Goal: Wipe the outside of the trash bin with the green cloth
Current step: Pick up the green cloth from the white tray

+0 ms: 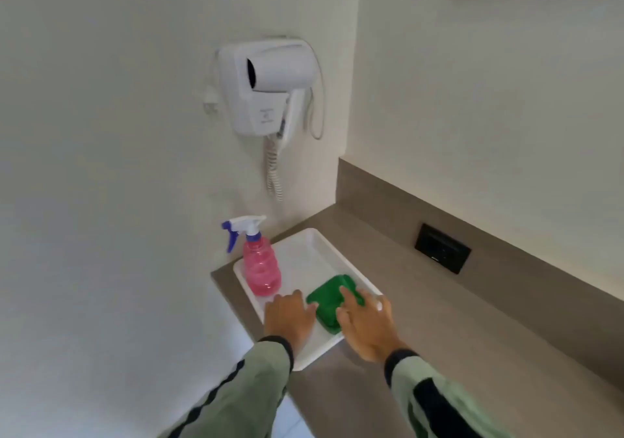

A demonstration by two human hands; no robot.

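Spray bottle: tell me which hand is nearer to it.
Left. The left hand lies flat on the tray just in front of the spray bottle; the right hand is farther off, on the green cloth.

No legible text, hair dryer [266,86] marking blurred

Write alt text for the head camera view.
Both hands reach onto a white tray on a grey counter: the right hand touches a folded green cloth, the left hand lies beside it. A pink spray bottle stands on the tray; a hair dryer hangs above.

Spray bottle [261,265] crowds tray's [314,245] left; its far half lies open.
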